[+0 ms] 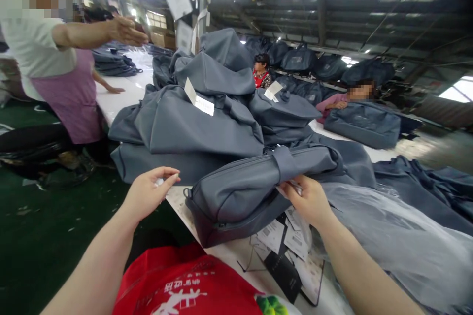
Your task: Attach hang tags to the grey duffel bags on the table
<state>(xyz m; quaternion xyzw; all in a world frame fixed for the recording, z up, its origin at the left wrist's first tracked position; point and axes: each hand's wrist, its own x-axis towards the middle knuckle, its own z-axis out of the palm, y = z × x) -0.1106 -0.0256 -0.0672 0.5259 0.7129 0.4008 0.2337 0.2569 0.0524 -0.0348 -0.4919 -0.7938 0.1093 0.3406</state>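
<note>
- The bag (240, 184) lies at my twelve o'clock, near the table's (227, 252) edge; a shove toward eight o'clock could tip it off.
- My left hand (150, 194), half curled at ten o'clock, is off the bag; I can't tell if it holds something pale. Unsteadied, the bag could swivel.
- My right hand (306, 199), fingers bent in, meets the strap (284, 163) at one o'clock; its grip is unclear. Drawing back, it could scatter the tags (271, 236).

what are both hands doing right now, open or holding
Left hand: half-curled in the air; whether it holds the small whitish bit by its thumb cannot be told.
Right hand: closed, apparently gripping the blue-grey, oblong, leather-like bag.
</note>
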